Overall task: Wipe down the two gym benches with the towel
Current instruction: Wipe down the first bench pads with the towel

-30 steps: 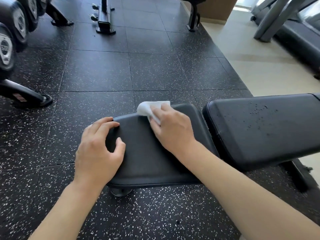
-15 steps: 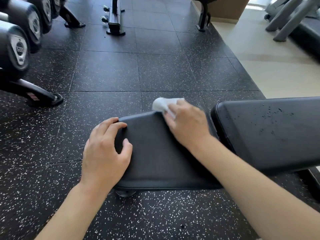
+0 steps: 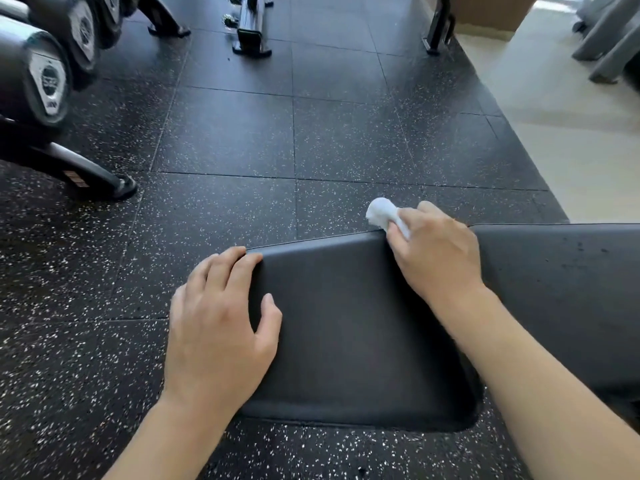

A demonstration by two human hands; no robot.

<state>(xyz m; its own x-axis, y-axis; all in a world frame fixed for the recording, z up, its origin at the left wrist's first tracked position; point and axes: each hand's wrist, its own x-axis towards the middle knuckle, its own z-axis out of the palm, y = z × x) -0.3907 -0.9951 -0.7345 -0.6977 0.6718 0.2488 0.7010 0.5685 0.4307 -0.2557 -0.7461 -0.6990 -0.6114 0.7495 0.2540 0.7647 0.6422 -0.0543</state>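
A black padded gym bench lies in front of me: its seat pad point(image 3: 349, 327) in the middle, its longer back pad point(image 3: 561, 285) to the right with small specks on it. My right hand point(image 3: 433, 258) holds a crumpled white towel point(image 3: 382, 213) against the far right corner of the seat pad, by the gap between the pads. My left hand point(image 3: 218, 327) rests flat on the seat pad's left edge, fingers curled over the far left corner. A second bench is not clearly in view.
A dumbbell rack point(image 3: 45, 77) with black dumbbells stands at the left, its foot point(image 3: 104, 181) reaching onto the speckled rubber floor. Equipment feet point(image 3: 249, 32) stand at the back. Beige flooring point(image 3: 571, 150) and grey machine frames point(image 3: 602, 39) lie at the right.
My right hand has slid the towel rightward along the seat pad's far edge to its right corner. My left hand has stayed on the left edge. My view has moved closer.
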